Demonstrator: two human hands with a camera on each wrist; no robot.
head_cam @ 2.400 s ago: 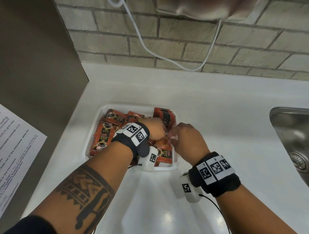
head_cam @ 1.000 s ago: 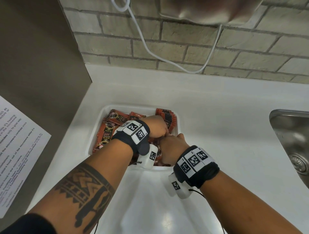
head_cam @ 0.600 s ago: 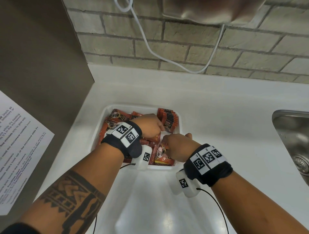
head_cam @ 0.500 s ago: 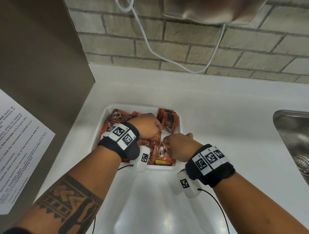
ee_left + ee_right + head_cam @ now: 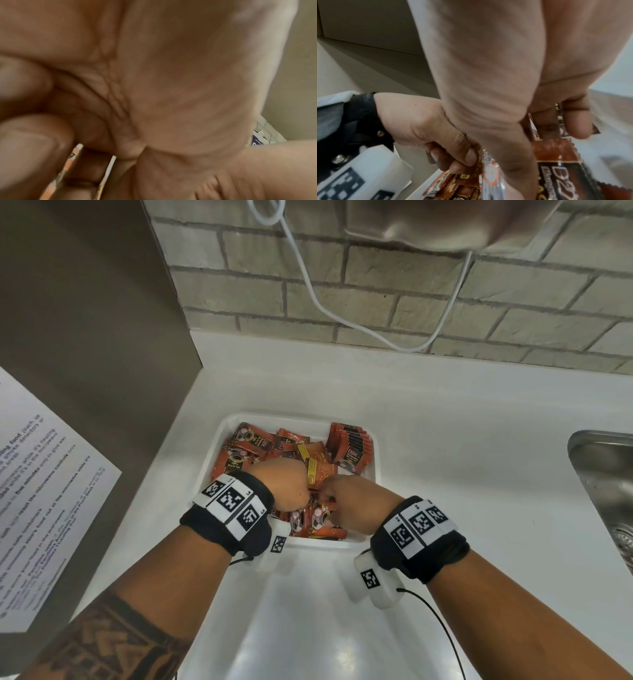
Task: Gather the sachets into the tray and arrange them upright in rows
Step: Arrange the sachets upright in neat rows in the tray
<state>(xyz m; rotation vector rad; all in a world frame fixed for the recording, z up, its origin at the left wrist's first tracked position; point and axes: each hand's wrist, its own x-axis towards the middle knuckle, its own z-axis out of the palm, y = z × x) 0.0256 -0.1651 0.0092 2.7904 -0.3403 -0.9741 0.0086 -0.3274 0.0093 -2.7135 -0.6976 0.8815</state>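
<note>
A white tray (image 5: 371, 544) on the counter holds several orange-red sachets. A short row of sachets (image 5: 351, 451) stands upright at its back right, and loose sachets (image 5: 245, 448) lie flat at the back left. My left hand (image 5: 291, 487) and right hand (image 5: 349, 505) meet over the tray's near middle. In the right wrist view my left hand (image 5: 423, 121) curls its fingers round a bunch of sachets (image 5: 464, 180), while my right thumb and fingers pinch another sachet (image 5: 556, 152). The left wrist view shows sachet edges (image 5: 75, 155) under curled fingers.
A steel sink (image 5: 603, 494) is set into the white counter (image 5: 462, 457) at the right. A brown panel with a printed notice (image 5: 44, 498) stands at the left. A white cable (image 5: 342, 313) hangs along the brick wall behind.
Both hands have drawn closer together over the near middle of the tray. My left hand has pulled back a little, uncovering yellow-backed sachets behind it.
</note>
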